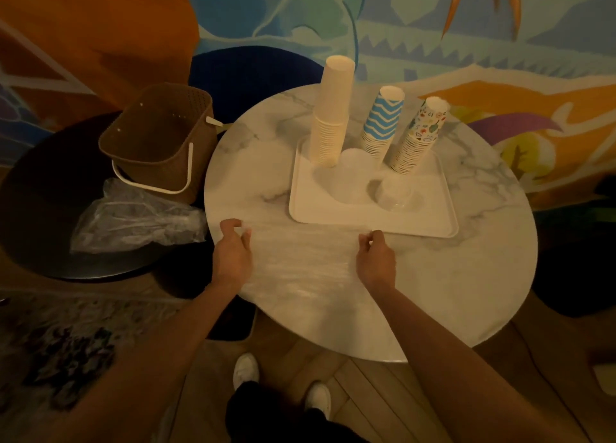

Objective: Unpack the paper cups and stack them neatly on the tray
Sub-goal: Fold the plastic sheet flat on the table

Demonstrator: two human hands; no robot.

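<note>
A white tray point(336, 214) lies on the round marble table point(466, 276). Three upside-down cup stacks stand along its far side: plain cream cups point(330, 115), blue zigzag cups point(381, 122) and floral cups point(420, 135), the last two leaning right. A low clear cup shape point(393, 194) sits mid-tray. In front of the tray, my left hand point(233, 249) and my right hand point(375, 256) each pinch an edge of a thin clear plastic wrapper point(300, 256) that is stretched between them over the tabletop.
A brown basket point(160, 139) with a white handle stands on a dark round side table point(40, 215) at the left. A crumpled clear wrapper point(133, 219) lies beside it. A painted wall runs behind, and my white shoes show below the table edge.
</note>
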